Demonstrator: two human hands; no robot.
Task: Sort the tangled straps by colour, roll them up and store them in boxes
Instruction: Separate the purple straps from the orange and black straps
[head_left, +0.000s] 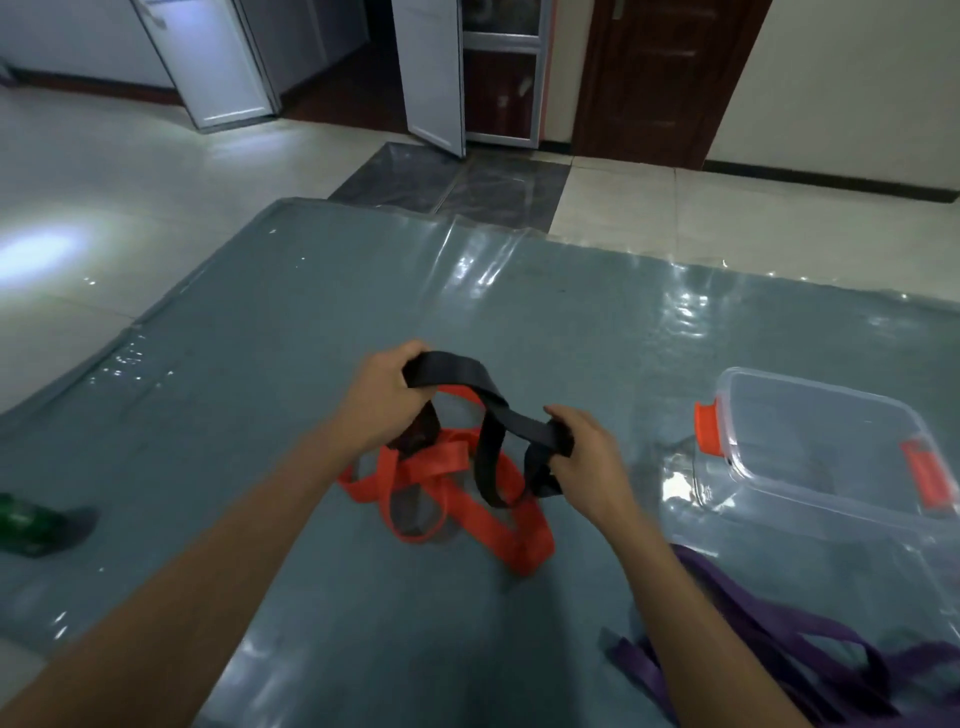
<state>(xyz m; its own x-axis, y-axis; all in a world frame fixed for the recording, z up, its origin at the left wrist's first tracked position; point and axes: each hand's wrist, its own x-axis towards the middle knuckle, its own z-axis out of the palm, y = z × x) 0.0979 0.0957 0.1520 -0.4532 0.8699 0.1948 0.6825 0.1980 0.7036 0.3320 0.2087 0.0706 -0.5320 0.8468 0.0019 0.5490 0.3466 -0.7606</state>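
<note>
We see a dim, bluish room; light glares off the floor (39, 249) at left and the glossy bench (483, 270) cover. Edges bow with wide-angle distortion, and detail looks soft.

One black strap (457, 370), one orange strap tangle (483, 519), one purple strap heap (852, 691), one clear box (821, 447), one green object (26, 525)

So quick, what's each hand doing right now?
Left hand: gripping the black strap.
Right hand: gripping the same black strap.
</note>
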